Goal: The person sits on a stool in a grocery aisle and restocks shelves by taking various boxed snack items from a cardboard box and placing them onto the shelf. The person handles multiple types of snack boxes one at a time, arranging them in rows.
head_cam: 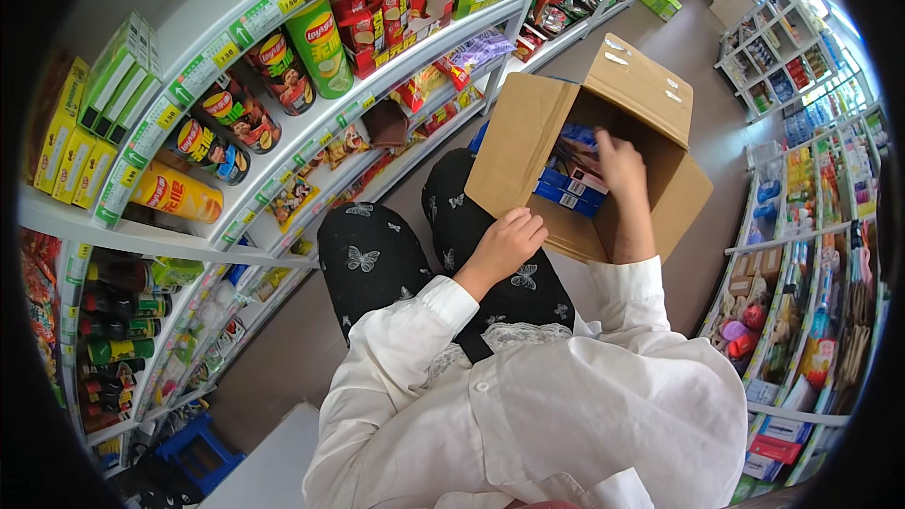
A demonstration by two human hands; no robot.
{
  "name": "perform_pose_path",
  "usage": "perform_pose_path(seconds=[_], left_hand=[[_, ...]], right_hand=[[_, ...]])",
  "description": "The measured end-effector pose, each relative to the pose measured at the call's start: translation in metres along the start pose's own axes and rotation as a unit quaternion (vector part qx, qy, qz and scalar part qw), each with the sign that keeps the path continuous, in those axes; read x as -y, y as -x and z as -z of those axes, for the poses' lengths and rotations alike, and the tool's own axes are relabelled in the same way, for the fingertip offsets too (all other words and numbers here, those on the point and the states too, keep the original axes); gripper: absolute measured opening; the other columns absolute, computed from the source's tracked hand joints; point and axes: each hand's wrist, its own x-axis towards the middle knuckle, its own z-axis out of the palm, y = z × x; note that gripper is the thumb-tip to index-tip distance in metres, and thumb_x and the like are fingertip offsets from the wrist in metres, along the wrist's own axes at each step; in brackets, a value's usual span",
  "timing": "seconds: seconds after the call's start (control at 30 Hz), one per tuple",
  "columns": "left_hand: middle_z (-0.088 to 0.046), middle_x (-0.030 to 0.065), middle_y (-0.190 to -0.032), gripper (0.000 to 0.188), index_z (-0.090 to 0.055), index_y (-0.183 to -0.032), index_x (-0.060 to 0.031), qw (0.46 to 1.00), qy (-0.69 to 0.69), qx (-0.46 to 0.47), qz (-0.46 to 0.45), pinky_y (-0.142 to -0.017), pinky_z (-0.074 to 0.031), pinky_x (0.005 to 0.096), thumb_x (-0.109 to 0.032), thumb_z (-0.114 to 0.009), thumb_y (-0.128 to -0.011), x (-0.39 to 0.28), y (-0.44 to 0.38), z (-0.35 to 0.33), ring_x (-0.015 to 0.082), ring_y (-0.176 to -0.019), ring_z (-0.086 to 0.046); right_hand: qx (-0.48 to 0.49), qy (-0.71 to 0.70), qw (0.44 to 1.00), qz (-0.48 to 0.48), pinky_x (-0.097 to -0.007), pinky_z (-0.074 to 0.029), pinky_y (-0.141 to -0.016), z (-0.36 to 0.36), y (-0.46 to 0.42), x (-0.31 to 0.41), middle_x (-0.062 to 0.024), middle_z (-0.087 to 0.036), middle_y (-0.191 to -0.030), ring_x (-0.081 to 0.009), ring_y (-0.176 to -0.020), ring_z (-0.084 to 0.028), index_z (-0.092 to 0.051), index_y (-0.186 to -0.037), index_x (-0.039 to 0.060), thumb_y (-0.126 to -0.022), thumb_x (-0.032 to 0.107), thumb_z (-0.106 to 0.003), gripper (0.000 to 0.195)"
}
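An open cardboard box (636, 95) sits by my knees, its flaps folded outward. My left hand (508, 240) grips the near edge of the box beside the left flap (522, 141). Inside the box my right hand (622, 166) reaches down, fingers pointing at the contents. Small blue cartons (565, 191) with white printed labels lie at the bottom left of the box. A pink-and-dark packet (583, 166) rests among them, close to the right fingers. Whether those fingers hold anything is hidden by the hand itself.
Curved-looking shelves on the left hold Lay's cans (322, 49), red chip bags (378, 14) and yellow cartons (74, 162). Lower down stand dark bottles (117, 304). A blue plastic stool (198, 449) is at lower left. Stocked shelves (778, 318) line the right side of the aisle floor (696, 205).
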Motion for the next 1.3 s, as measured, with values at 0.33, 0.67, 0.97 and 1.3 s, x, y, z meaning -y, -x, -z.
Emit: perform_pose_path(seconds=[0.33, 0.67, 0.97, 1.3], left_hand=[[-0.059, 0.0009, -0.088, 0.007, -0.062, -0.086, -0.0113, 1.0, -0.004, 0.009, 0.0, -0.099, -0.043, 0.0312, -0.012, -0.058, -0.08, 0.001, -0.001, 0.002, 0.0163, -0.091, -0.061], [-0.057, 0.0033, -0.083, 0.008, -0.061, -0.083, -0.0088, 1.0, 0.021, 0.009, -0.011, -0.091, -0.047, 0.0316, -0.014, -0.059, -0.077, 0.002, -0.005, -0.002, 0.0184, -0.088, -0.06], [-0.057, 0.0072, -0.086, 0.007, -0.059, -0.078, -0.0059, 0.998, 0.038, -0.049, -0.016, -0.09, -0.047, 0.0325, -0.013, -0.059, -0.077, 0.003, -0.003, -0.001, 0.0234, -0.093, -0.057], [-0.061, 0.0055, -0.095, 0.016, -0.062, -0.094, -0.0049, 1.0, -0.009, -0.005, -0.001, -0.102, -0.043, 0.034, -0.014, -0.058, -0.083, -0.009, 0.004, -0.009, 0.0213, -0.102, -0.059]], right_hand=[[0.055, -0.021, 0.998, 0.006, -0.0459, -0.049, -0.091, -0.009, -0.011, -0.007, -0.0309, -0.066, -0.101, -0.0443, -0.101, -0.063, -0.071, -0.1, -0.0022, -0.092, 0.063, -0.038, 0.073], [0.174, 0.266, 0.94, 0.128, -0.0492, -0.031, -0.11, -0.095, -0.037, -0.024, -0.0221, -0.045, -0.145, -0.0442, -0.136, -0.036, -0.038, -0.148, 0.0182, -0.061, 0.069, -0.074, 0.107], [0.119, 0.204, 0.916, 0.325, -0.0517, -0.043, -0.099, -0.051, 0.066, -0.045, -0.0275, -0.055, -0.132, -0.0437, -0.12, -0.053, -0.046, -0.14, 0.0011, -0.096, 0.047, -0.05, 0.063], [0.009, 0.135, 0.928, 0.347, -0.0429, -0.052, -0.086, -0.057, 0.108, -0.1, -0.0152, -0.065, -0.122, -0.0356, -0.103, -0.064, -0.062, -0.124, 0.007, -0.077, 0.003, -0.063, 0.046]])
